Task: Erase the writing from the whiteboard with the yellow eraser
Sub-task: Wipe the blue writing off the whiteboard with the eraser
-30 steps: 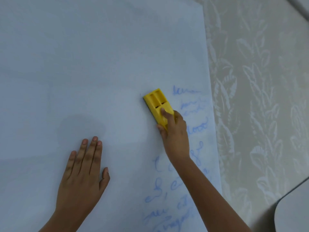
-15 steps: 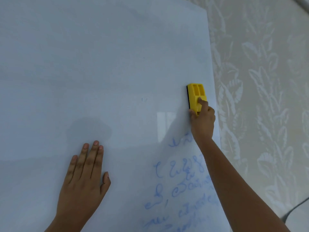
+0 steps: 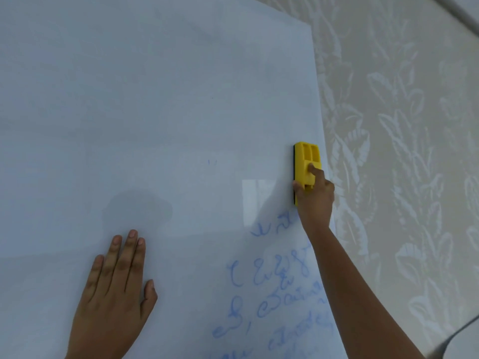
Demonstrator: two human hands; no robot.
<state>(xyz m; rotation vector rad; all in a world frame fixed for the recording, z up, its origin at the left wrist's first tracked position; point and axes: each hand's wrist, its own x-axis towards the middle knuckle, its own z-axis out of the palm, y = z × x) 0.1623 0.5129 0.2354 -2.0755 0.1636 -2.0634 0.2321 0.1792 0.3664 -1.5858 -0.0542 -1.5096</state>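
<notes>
A large whiteboard (image 3: 155, 99) fills the left and middle of the head view. Blue handwriting (image 3: 280, 291) covers its lower right part; the rest is wiped, save a tiny blue speck (image 3: 209, 161). My right hand (image 3: 315, 198) presses the yellow eraser (image 3: 305, 164) upright against the board at its right edge, just above the top line of writing, with one finger laid on the eraser's back. My left hand (image 3: 114, 294) lies flat on the board at the lower left, fingers together, holding nothing.
Beige wallpaper with a pale leaf pattern (image 3: 401, 151) lies beyond the board's right edge. A light rounded object's corner (image 3: 466, 340) shows at the bottom right.
My right hand swept the eraser from the board's middle right to its right edge, and the upper lines of writing vanished. Since half a second ago it has hardly moved. The left hand stayed put.
</notes>
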